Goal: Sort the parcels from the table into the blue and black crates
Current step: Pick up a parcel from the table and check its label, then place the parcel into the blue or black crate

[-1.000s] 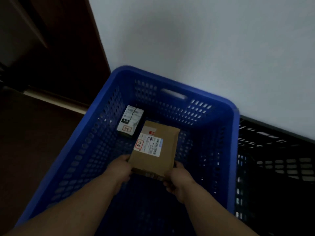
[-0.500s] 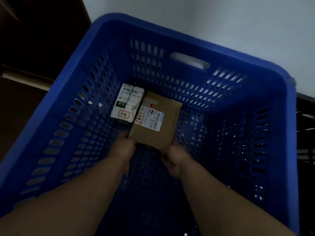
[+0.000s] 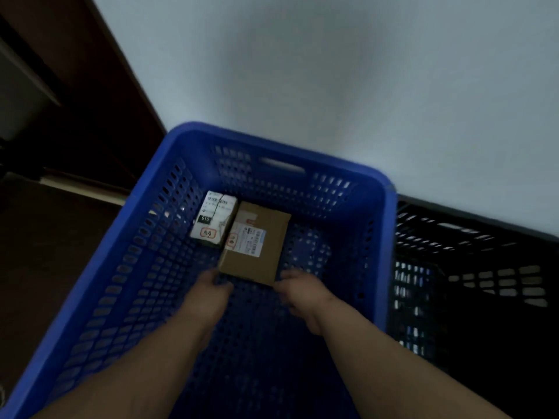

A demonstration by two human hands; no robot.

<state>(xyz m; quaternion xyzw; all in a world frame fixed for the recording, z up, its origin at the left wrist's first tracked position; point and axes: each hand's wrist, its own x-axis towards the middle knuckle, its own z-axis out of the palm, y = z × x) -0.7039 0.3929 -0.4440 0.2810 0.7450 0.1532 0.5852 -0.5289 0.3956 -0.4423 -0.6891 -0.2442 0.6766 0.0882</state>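
I see both forearms reaching down into the blue crate. The brown parcel lies flat on the crate floor, label up, its left edge touching the smaller white-labelled parcel that sits beside it toward the crate's far left corner. My left hand sits at the brown parcel's near left corner, fingertips at its edge; its grip looks released, the fingers loosely bent and not wrapped round the cardboard. My right hand is at the near right corner, just beside the parcel, and its grip also looks released, with fingers relaxed and nothing pinched. The picture is dim and slightly blurred, so I cannot tell whether either hand actually touches the box. To the right of the blue crate, touching its side, stands the black crate. A pale wall rises behind both crates.
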